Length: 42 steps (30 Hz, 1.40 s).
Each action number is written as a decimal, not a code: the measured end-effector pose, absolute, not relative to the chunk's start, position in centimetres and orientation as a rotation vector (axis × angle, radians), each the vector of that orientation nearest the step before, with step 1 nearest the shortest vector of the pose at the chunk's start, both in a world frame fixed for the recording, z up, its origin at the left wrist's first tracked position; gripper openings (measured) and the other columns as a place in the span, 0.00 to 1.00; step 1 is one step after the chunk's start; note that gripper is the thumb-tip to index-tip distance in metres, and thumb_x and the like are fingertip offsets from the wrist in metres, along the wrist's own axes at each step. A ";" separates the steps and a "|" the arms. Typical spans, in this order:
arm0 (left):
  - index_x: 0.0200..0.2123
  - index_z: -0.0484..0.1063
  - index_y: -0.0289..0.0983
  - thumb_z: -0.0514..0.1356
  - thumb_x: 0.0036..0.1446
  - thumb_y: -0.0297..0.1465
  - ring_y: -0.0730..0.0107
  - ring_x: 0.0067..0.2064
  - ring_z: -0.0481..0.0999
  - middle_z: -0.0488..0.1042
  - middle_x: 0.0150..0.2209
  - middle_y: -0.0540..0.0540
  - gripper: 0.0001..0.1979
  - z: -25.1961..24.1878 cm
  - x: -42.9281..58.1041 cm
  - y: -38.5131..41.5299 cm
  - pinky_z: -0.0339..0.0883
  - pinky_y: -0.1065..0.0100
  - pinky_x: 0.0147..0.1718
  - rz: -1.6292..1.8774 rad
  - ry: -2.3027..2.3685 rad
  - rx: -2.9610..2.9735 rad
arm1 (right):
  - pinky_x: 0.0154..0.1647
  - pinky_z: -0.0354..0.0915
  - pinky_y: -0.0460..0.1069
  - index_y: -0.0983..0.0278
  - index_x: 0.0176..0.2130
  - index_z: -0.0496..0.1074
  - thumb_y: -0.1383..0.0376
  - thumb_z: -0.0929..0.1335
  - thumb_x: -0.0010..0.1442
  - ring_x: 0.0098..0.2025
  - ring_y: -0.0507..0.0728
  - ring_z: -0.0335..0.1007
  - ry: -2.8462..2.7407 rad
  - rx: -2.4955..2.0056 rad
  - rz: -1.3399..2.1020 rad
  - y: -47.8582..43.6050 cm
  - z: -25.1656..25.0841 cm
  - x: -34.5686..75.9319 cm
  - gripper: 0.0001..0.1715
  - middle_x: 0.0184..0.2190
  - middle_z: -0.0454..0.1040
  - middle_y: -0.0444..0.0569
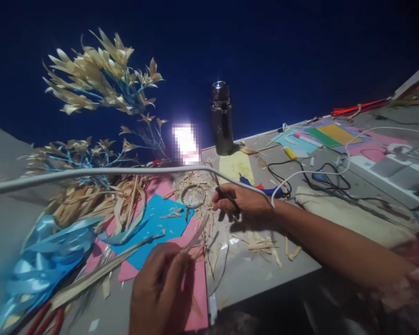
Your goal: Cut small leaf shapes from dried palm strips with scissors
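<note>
My left hand (158, 288) is closed in a pinch on a pale strip of dried leaf (198, 231), whose free end points up and away. My right hand (247, 203) grips a pair of scissors (227, 199) by the dark handles, the blades aimed away from me. The scissors and the strip are apart. Beneath my left hand lie pink sheets (197, 298) and a blue sheet (153, 228) strewn with trimmings. A roll of tape (193, 196) rests on the scraps just left of the scissors.
A white cable (125, 171) crosses the view above my hands. Dried leaf flowers (101, 74) and blue ribbon (49, 260) are at left. A flask (222, 121) stands at the back beside a bright, blurred-out patch. Black cords (314, 179) and a power strip (380, 179) are at right.
</note>
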<state>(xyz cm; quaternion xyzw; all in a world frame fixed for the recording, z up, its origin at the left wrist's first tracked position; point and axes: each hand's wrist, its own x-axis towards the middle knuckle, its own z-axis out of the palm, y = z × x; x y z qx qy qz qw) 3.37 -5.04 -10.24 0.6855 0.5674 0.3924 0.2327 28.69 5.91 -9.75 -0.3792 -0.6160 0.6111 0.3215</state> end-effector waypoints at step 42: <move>0.26 0.71 0.35 0.72 0.50 0.29 0.79 0.21 0.64 0.68 0.19 0.54 0.12 -10.0 7.6 3.0 0.58 0.76 0.21 1.012 0.924 0.734 | 0.23 0.57 0.44 0.66 0.35 0.72 0.45 0.72 0.54 0.23 0.49 0.64 -1.216 -0.993 1.564 6.5 -10.8 28.1 0.26 0.28 0.75 0.48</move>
